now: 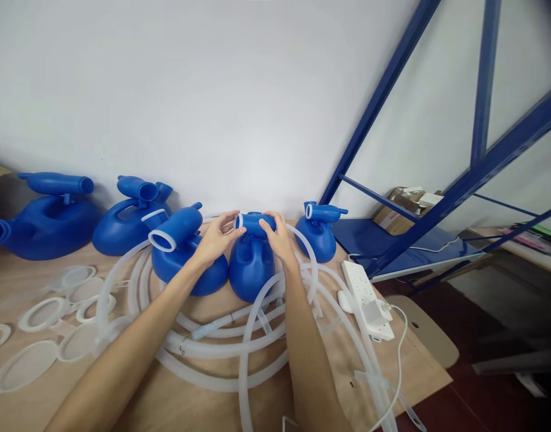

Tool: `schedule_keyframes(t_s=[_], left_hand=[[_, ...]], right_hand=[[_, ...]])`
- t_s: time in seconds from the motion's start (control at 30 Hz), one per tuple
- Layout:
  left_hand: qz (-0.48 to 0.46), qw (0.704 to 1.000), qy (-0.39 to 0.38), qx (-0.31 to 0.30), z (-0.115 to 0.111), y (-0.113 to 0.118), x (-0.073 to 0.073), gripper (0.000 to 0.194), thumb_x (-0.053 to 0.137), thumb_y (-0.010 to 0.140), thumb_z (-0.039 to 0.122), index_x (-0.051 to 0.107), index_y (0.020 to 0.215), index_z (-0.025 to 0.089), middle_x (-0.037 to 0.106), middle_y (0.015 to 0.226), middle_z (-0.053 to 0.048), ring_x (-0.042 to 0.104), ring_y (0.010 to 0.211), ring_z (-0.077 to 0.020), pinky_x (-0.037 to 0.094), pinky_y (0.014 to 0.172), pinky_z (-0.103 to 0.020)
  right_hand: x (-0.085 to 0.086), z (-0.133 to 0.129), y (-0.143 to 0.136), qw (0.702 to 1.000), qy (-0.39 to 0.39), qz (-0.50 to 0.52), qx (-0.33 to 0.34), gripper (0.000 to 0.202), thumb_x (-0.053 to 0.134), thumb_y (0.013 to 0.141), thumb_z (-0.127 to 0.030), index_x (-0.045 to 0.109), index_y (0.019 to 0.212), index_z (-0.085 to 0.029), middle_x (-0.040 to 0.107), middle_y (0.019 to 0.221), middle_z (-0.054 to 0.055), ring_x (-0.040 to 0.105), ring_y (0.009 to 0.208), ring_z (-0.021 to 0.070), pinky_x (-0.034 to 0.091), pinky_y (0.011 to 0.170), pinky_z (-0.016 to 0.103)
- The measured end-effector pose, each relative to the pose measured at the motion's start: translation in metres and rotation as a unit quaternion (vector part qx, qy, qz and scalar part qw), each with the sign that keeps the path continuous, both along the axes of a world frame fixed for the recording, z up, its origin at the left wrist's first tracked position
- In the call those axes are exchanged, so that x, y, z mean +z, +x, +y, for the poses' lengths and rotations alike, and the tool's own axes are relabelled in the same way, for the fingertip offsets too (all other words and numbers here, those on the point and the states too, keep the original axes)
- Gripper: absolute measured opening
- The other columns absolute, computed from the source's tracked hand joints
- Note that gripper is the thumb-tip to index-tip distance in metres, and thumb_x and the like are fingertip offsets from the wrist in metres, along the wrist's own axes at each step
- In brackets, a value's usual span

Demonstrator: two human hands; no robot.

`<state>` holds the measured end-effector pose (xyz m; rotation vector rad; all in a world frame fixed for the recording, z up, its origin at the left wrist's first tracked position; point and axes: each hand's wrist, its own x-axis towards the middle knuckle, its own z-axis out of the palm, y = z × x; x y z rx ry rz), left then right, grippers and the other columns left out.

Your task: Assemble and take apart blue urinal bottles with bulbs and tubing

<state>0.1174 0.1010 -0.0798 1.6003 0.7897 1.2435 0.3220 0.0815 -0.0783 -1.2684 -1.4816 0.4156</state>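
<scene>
Between my two hands is a blue plastic adapter tube (252, 224) with a white ring at its left end, just above a blue plastic urinal bottle (252, 273). My left hand (216, 240) grips the tube's white-ringed end, thumb in front. My right hand (279, 237) is closed around the right end. Whether the tube rests on the bottle is hard to make out. Immediately left stands another blue bottle (203, 279) topped by a similar white-ringed tube (180, 228). Clear hoses (203, 348) lie coiled in front of the bottles and beneath my forearms.
More blue bottles stand along the wall, two at left (54, 228) (117, 231) and one at right (318, 240). Translucent lids (27, 366) lie at left. A white power strip (365, 297) with a cable sits near the right table edge, beside a blue metal rack (379, 114).
</scene>
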Motion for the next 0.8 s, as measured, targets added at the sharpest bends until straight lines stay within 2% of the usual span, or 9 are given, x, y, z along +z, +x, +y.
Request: schedule_keyframes(t_s=[0.17,0.3,0.37,0.4,0.5,0.57,0.67,0.8], left_hand=[[0.085,0.991,0.088,-0.051,0.01,-0.016,0.005,0.057,0.081,0.084,0.045,0.058,0.129,0.018,0.061,0.151,-0.02,0.065,0.136,-0.0358,0.057,0.111,-0.055],[0.17,0.964,0.187,-0.085,0.02,-0.031,0.012,0.041,0.074,0.092,0.033,0.063,0.13,0.02,0.056,0.159,-0.017,0.054,0.148,-0.0344,0.042,0.124,-0.06],[0.246,0.92,0.286,-0.111,0.025,-0.039,0.016,0.035,0.06,0.101,0.022,0.064,0.135,0.02,0.052,0.163,-0.015,0.043,0.156,-0.0323,0.036,0.128,-0.059],[0.293,0.88,0.354,-0.12,0.029,-0.042,0.018,0.039,0.052,0.104,0.016,0.062,0.141,0.02,0.049,0.165,-0.015,0.037,0.159,-0.0311,0.036,0.129,-0.057],[0.397,0.724,0.554,-0.104,0.039,-0.049,0.021,0.056,0.038,0.107,0.005,0.048,0.159,0.021,0.044,0.168,-0.016,0.027,0.162,-0.0301,0.04,0.128,-0.051],[0.41,0.666,0.617,-0.082,0.044,-0.05,0.023,0.059,0.04,0.106,0.005,0.044,0.163,0.021,0.046,0.167,-0.015,0.029,0.161,-0.0306,0.042,0.128,-0.049],[0.426,0.629,0.646,-0.077,0.049,-0.049,0.027,0.057,0.039,0.107,0.005,0.046,0.162,0.019,0.05,0.165,-0.013,0.032,0.16,-0.0298,0.042,0.129,-0.047],[0.436,0.622,0.645,-0.086,0.052,-0.047,0.032,0.06,0.037,0.106,0.003,0.042,0.164,0.018,0.048,0.166,-0.014,0.03,0.16,-0.0284,0.041,0.129,-0.045]], right_hand=[[-0.002,0.001,0.0,0.999,-0.002,0.016,0.036,0.039,0.056,0.097,-0.05,0.069,0.127,-0.027,0.059,0.131,0.008,0.057,0.133,0.0262,0.04,0.123,0.043],[-0.005,0.003,-0.004,0.998,-0.001,0.045,0.04,0.036,0.052,0.099,-0.045,0.073,0.124,-0.029,0.054,0.129,0.008,0.059,0.13,0.0257,0.042,0.122,0.044],[-0.007,0.004,-0.007,0.998,0.007,0.054,0.032,0.035,0.05,0.101,-0.046,0.073,0.121,-0.029,0.053,0.127,0.008,0.058,0.13,0.0253,0.042,0.123,0.044],[-0.008,0.005,-0.008,0.998,0.012,0.056,0.029,0.036,0.05,0.102,-0.049,0.073,0.12,-0.029,0.053,0.126,0.008,0.058,0.131,0.025,0.041,0.123,0.044],[-0.01,0.007,-0.012,0.998,0.026,0.059,0.021,0.038,0.054,0.101,-0.056,0.072,0.118,-0.028,0.053,0.124,0.008,0.057,0.132,0.0242,0.039,0.126,0.042],[-0.011,0.008,-0.013,0.997,0.033,0.061,0.016,0.038,0.056,0.099,-0.058,0.072,0.117,-0.028,0.054,0.123,0.008,0.057,0.13,0.0242,0.039,0.126,0.043],[-0.013,0.01,-0.014,0.997,0.039,0.063,0.007,0.037,0.056,0.1,-0.057,0.073,0.115,-0.028,0.055,0.122,0.008,0.058,0.129,0.0248,0.039,0.126,0.045],[-0.016,0.011,-0.013,0.997,0.044,0.069,-0.005,0.037,0.055,0.1,-0.056,0.073,0.116,-0.027,0.056,0.122,0.009,0.059,0.127,0.0257,0.04,0.125,0.047]])
